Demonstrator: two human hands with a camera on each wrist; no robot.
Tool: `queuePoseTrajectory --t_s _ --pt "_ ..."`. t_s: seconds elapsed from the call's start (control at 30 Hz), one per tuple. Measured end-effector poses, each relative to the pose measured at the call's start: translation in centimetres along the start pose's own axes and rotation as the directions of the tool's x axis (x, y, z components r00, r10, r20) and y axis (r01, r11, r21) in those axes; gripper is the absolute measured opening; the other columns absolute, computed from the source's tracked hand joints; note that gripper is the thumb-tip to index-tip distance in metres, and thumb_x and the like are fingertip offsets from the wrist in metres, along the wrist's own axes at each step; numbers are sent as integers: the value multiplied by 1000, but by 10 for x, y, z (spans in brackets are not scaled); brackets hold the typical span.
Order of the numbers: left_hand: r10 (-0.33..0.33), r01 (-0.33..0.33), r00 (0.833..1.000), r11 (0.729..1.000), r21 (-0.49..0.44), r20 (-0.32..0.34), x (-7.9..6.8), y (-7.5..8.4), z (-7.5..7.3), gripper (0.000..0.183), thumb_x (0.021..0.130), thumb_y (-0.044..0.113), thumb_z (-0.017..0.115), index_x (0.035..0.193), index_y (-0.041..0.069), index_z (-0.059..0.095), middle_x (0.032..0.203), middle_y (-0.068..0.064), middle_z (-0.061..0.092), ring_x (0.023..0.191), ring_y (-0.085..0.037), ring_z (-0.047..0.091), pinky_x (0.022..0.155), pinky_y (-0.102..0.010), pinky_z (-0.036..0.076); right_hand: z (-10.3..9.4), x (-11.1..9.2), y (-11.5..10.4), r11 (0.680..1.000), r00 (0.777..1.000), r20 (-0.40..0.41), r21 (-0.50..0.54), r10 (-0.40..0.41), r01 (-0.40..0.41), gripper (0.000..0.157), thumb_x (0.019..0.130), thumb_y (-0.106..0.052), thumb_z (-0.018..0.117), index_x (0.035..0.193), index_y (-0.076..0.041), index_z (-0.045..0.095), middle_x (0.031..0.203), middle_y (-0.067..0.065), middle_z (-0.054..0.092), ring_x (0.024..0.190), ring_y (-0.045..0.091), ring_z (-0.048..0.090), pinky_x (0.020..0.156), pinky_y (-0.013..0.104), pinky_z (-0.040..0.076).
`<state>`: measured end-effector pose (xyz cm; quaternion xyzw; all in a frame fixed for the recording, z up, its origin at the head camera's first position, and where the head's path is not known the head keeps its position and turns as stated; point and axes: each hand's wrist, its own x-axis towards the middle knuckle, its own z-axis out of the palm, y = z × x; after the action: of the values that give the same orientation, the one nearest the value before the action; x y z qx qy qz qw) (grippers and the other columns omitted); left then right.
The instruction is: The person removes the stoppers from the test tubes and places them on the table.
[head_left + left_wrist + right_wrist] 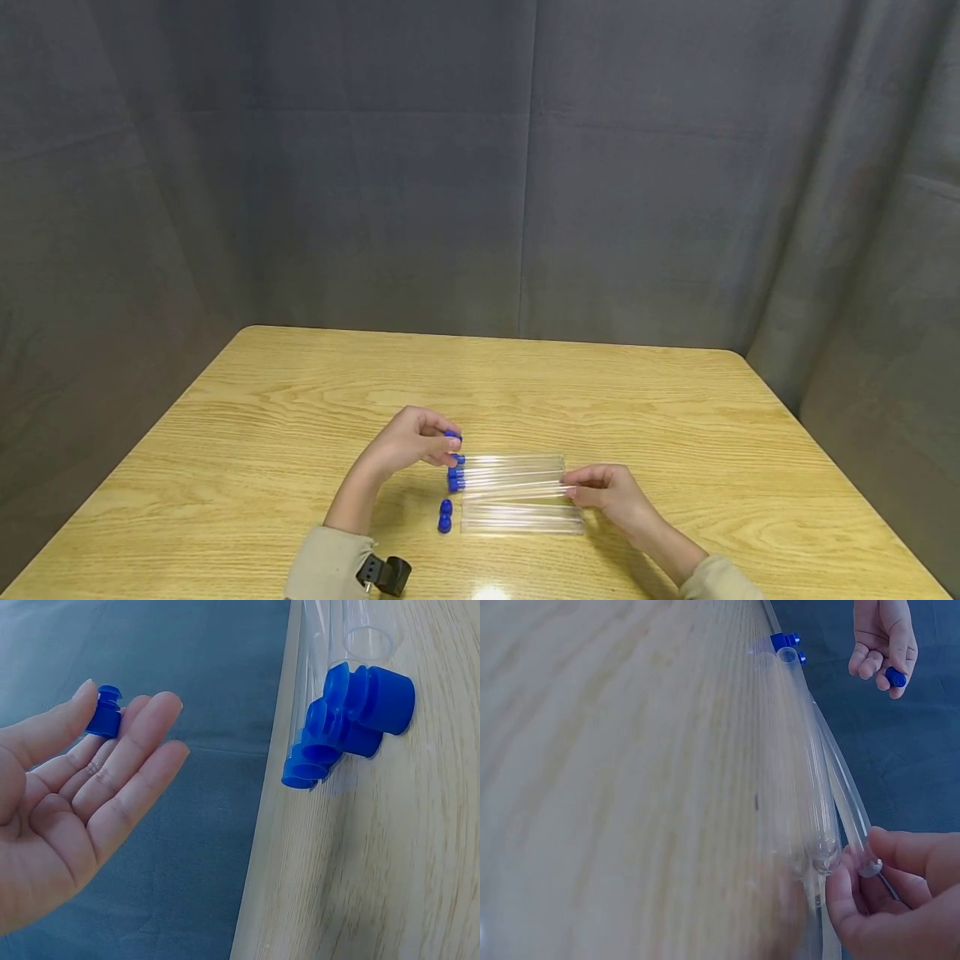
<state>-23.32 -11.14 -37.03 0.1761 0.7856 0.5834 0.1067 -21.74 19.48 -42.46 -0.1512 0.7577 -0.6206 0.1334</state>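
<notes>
My left hand (411,439) pinches a small blue ribbed tube cap (105,712) between thumb and fingers, raised above the table. With thumb and fingertips, my right hand (611,496) grips the rounded end of a clear test tube (849,791). That tube slants a little over the others, its far end pointing left. Other clear test tubes (521,518) lie side by side between the hands. Blue caps (453,483) sit at the left ends of the upper tubes, below my left hand. Two more blue caps (446,515) stand left of the lower tubes.
The wooden table (637,400) has rounded far corners. Grey curtains (390,208) hang behind it and along both sides. A black device on a strap (386,575) is at the left sleeve.
</notes>
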Motion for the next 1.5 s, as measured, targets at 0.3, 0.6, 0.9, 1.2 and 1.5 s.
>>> queuePoseTrajectory --t_s 0.3,0.6,0.9,1.2,1.5 --pt "13 -13 999 1000 -4 31 0 -4 -2 24 88 4 55 107 -11 58 91 -23 62 69 -27 65 68 -40 52 1 0 0 996 1000 -18 -89 -5 3 24 83 -2 59 98 17 56 98 19 59 80 17 56 71 22 47" --pt "-9 9 1000 1000 20 24 1 -6 -1 24 89 4 53 105 -14 55 86 -22 62 69 -29 64 66 -40 52 1 1 2 991 998 27 -126 -49 52 18 84 5 54 97 18 56 96 22 59 82 19 56 71 20 47" --pt "-25 25 1000 1000 16 7 2 -4 0 25 89 2 51 107 -15 51 88 -23 62 69 -31 64 65 -41 52 3 2 1 985 999 5 -166 -50 50 14 82 8 55 93 17 59 95 23 60 80 22 58 67 22 49" --pt "-29 29 1000 999 46 1 1 -6 -1 21 90 3 50 102 -13 54 89 -22 62 71 -33 63 63 -40 52 3 2 0 970 998 14 -233 -69 70 12 80 11 56 91 14 61 93 24 62 81 28 60 66 23 50" --pt "-24 25 1000 996 84 -8 -1 -6 -2 22 88 10 56 99 -9 58 89 -16 63 74 -29 63 63 -40 51 3 2 1 970 999 12 -236 -53 55 13 80 11 56 92 14 61 94 24 62 81 28 59 67 24 50"
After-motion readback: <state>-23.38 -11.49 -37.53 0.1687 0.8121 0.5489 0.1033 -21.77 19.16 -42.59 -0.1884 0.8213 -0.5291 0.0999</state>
